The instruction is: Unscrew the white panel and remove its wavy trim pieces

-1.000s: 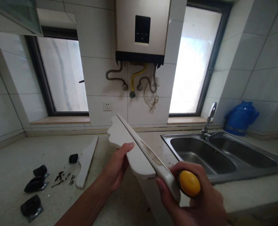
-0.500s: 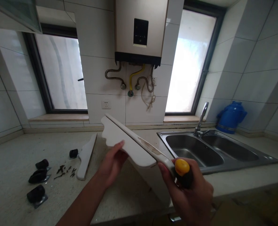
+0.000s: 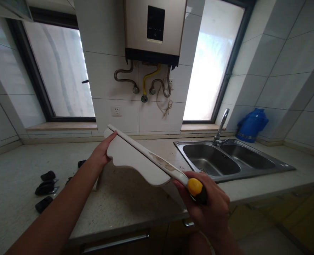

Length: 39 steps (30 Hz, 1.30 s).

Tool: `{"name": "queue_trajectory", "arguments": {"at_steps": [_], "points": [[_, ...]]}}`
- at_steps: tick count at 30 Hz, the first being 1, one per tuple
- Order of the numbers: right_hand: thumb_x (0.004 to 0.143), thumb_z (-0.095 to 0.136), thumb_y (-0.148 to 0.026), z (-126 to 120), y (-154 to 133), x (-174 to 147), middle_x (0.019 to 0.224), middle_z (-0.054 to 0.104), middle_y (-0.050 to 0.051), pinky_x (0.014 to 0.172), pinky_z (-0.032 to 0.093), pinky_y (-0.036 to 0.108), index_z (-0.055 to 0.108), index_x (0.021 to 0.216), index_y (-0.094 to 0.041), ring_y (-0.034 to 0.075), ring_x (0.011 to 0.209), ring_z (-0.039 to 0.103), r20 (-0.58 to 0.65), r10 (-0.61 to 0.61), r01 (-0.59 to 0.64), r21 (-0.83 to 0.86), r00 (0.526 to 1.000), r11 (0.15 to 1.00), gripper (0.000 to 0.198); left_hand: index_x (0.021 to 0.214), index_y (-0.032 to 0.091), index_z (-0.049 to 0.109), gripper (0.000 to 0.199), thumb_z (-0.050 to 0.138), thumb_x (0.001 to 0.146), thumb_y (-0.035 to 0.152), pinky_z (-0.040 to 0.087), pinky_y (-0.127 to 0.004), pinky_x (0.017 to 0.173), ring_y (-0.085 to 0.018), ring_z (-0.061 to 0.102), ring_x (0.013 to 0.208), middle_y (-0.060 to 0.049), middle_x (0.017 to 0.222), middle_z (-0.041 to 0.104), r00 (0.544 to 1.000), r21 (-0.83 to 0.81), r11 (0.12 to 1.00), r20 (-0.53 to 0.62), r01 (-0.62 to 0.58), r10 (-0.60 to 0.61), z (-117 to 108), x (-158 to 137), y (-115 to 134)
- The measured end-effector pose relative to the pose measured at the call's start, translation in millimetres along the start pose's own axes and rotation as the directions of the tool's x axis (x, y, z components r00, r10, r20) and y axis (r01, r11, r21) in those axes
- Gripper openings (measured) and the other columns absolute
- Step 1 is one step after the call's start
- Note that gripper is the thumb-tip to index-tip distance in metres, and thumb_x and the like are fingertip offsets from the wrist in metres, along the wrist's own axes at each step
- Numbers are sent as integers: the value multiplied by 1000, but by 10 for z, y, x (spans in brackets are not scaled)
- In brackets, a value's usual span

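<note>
So the white shelf bracket piece [image 3: 135,161], two boards joined edge-on with a scalloped profile, is held up in the air over the worktop [image 3: 125,198], tilted so the far end sits higher and further away. The left hand [image 3: 101,154] has its fingers wrapped on that far end, thumb on top, which looks like it's just steadying the piece. The right hand [image 3: 207,209] is closed around a screwdriver [image 3: 196,189] with a yellow-capped black handle, and the same fingers seem to pinch the near end of the board too. I'd guess that's to keep the tool lined up along the board's edge, though the tip is hidden so I can't say what it's touching. There's a brownish worn patch along the narrow top face.

Down on the worktop to the left are a few black caster wheels [image 3: 46,182] on metal plates, mostly behind the left forearm. To the right there's a steel double sink [image 3: 226,163] with its tap [image 3: 222,124], and a blue jug [image 3: 251,125] sits in the corner. A water heater [image 3: 154,28] hangs on the tiled wall between two windows, hoses dangling under it.
</note>
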State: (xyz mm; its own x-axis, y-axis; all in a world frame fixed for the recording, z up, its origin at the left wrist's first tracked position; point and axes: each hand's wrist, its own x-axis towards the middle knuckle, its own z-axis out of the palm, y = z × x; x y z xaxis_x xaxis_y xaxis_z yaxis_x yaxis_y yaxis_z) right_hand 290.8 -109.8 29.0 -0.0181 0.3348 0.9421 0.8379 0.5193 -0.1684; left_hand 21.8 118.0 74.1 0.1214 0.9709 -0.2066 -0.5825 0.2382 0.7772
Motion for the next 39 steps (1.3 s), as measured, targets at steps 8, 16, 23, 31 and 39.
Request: {"name": "queue_trajectory", "arguments": {"at_steps": [8, 16, 23, 31, 39], "points": [[95, 78, -26, -342, -32, -169, 88, 76, 3, 65, 58, 28, 68, 112, -24, 17, 74, 73, 9, -9, 9, -59, 1000, 998, 21, 93, 11, 71, 17, 81, 93, 25, 67, -29, 57, -19, 71, 50, -7, 66, 74, 978, 60, 984, 139, -167, 157, 333, -129, 118], [101, 68, -25, -252, 140, -765, 88, 76, 3, 66, 59, 23, 65, 127, -21, 14, 71, 74, 125, 48, -37, -92, 991, 995, 27, 101, 13, 75, 47, 102, 69, 34, 65, -25, 57, -16, 72, 61, -4, 83, 79, 813, 109, 838, 339, -534, 474, 817, -507, 388], [98, 67, -24, 303, 192, -1064, 92, 79, 1, 69, 59, 22, 64, 119, -23, 16, 78, 79, 205, 140, -131, -58, 969, 990, 21, 112, 16, 77, 56, 98, 72, 50, 69, -35, 76, -27, 80, 90, -10, 107, 84, 681, 323, 616, 504, -719, 531, 811, -690, 461], [98, 69, -32, 693, -8, -793, 75, 77, -2, 57, 47, 24, 70, 104, -26, 20, 65, 77, 408, 308, -294, -97, 859, 951, 8, 105, 18, 81, 43, 98, 73, 42, 65, -31, 80, -27, 78, 96, -9, 103, 83, 573, 453, 352, 683, -819, 454, 708, -709, 466], [96, 77, -44, 622, -65, 358, 103, 79, 4, 80, 58, 28, 74, 112, -22, 17, 90, 76, 116, 318, -337, 230, 941, 913, 27, 103, 18, 83, 34, 97, 75, 33, 61, -28, 75, -25, 75, 91, -8, 98, 82, 559, 468, 306, 708, -829, 432, 622, -695, 373]]}}
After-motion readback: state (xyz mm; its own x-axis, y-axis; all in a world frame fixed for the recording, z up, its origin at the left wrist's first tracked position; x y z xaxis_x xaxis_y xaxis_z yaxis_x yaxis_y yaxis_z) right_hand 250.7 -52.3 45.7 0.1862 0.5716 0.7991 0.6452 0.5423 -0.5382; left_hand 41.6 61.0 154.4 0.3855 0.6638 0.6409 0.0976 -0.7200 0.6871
